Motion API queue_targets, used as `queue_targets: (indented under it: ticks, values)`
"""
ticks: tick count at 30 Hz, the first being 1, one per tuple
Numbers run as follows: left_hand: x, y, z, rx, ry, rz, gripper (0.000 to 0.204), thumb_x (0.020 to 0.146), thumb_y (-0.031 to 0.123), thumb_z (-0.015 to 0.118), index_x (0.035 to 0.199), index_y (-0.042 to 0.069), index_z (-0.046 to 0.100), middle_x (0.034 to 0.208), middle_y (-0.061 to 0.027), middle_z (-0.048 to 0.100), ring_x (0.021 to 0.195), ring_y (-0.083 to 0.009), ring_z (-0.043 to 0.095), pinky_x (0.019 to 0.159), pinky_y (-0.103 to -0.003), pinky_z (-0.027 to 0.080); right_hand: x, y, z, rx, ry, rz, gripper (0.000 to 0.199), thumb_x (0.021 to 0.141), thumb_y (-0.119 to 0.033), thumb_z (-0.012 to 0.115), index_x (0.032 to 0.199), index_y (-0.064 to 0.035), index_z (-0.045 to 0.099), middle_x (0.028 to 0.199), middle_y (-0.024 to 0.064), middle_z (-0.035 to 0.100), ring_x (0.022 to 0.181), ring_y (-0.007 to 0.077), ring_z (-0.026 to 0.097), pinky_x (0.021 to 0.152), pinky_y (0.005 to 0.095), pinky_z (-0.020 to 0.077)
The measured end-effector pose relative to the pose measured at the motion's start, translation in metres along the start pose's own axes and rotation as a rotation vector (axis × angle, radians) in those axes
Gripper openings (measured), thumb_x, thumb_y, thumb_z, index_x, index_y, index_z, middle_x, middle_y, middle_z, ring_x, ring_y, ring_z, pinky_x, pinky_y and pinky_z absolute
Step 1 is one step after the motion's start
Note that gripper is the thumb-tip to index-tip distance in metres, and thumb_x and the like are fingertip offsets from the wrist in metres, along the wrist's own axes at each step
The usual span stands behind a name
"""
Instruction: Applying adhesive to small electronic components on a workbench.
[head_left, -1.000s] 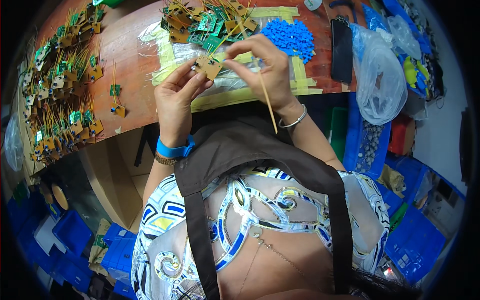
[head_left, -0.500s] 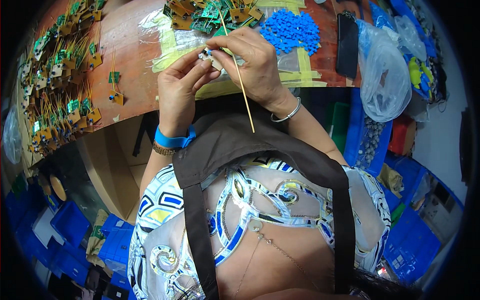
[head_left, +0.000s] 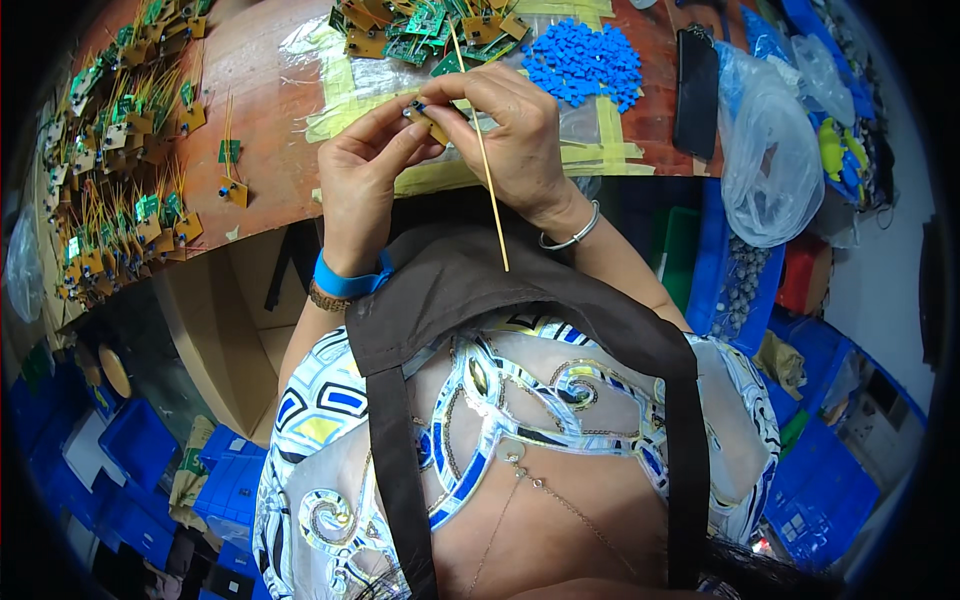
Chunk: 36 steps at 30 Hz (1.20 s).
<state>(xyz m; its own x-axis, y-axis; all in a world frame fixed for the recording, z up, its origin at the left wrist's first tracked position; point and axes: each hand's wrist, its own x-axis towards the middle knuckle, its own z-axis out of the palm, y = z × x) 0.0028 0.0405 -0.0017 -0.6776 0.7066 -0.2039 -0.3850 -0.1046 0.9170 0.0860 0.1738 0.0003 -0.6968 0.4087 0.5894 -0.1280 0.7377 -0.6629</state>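
Note:
Over the near edge of the table, both my hands meet at a small orange-brown circuit board [head_left: 434,128] with dark and metallic parts at its upper end. The thumb and fingers of my left hand [head_left: 362,170] pinch it from the left. My right hand [head_left: 520,140] has its thumb and forefinger closed at the board's upper right. A thin wooden stick [head_left: 492,190] is also held in my right hand and slants down toward my apron. Past my fingers lie a pile of green and orange circuit boards [head_left: 430,25] and a heap of small blue plastic pieces [head_left: 582,63].
Rows of wired circuit boards [head_left: 125,150] cover the table's left side. A black phone-like slab [head_left: 695,92] lies right of the blue heap, beside a clear plastic bag [head_left: 770,160] over the edge. An open cardboard box [head_left: 215,340] stands below the table at left.
The small board has turned between my fingers, from a pale, shiny look to its orange-brown side. My hands have shifted only slightly, and the stick has moved a little with my right hand.

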Motion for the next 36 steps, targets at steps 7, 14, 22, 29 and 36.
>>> queue_targets:
  ticks: [7,14,22,29,36]
  values:
    - [0.002,-0.005,-0.003,-0.073,0.031,-0.013,0.025,0.092,0.007,0.061,0.112,-0.007,0.063,0.091,-0.0104,0.067,0.076,-0.0147,0.066,0.071,-0.026,0.057,0.000,-0.004,-0.001,0.017,-0.005,0.019,0.016,0.072,-0.001,0.075,0.086,-0.0032,0.069,0.078,0.0085,0.068,0.071,0.0227,0.065,0.063,0.0313,0.0497]
    - [0.003,-0.004,-0.005,0.003,0.122,-0.004,0.022,0.092,0.009,0.061,0.104,-0.008,0.066,0.084,-0.0098,0.067,0.070,-0.0143,0.066,0.066,-0.025,0.057,0.001,-0.006,0.003,0.017,-0.023,-0.013,0.016,0.071,0.000,0.074,0.086,-0.0022,0.068,0.077,0.0110,0.067,0.073,0.0271,0.065,0.064,0.0337,0.0502]
    - [-0.017,0.020,-0.093,0.276,0.438,0.215,0.025,0.093,0.013,0.062,0.110,-0.004,0.066,0.088,-0.0095,0.068,0.073,-0.0133,0.065,0.066,-0.025,0.056,0.017,0.031,-0.021,-0.087,0.138,0.054,0.015,0.075,-0.005,0.074,0.088,-0.0042,0.068,0.081,0.0102,0.068,0.074,0.0264,0.064,0.065,0.0335,0.0498]
    - [-0.033,0.029,-0.167,0.580,0.505,0.199,0.027,0.097,0.017,0.056,0.112,-0.003,0.065,0.074,-0.0027,0.062,0.063,-0.0090,0.060,0.057,-0.022,0.049,0.034,0.080,-0.018,-0.345,-0.127,-0.002,0.038,0.069,-0.008,0.077,0.104,-0.0044,0.062,0.096,0.0140,0.067,0.089,0.0322,0.063,0.078,0.0403,0.0493]
    - [-0.024,0.028,-0.158,0.407,0.502,0.151,0.025,0.097,0.009,0.054,0.116,-0.004,0.062,0.079,-0.0054,0.064,0.068,-0.0085,0.061,0.063,-0.022,0.055,0.042,0.081,-0.020,-0.356,-0.169,-0.063,0.035,0.068,-0.004,0.077,0.100,-0.0057,0.062,0.091,0.0094,0.067,0.084,0.0266,0.064,0.073,0.0358,0.0487]
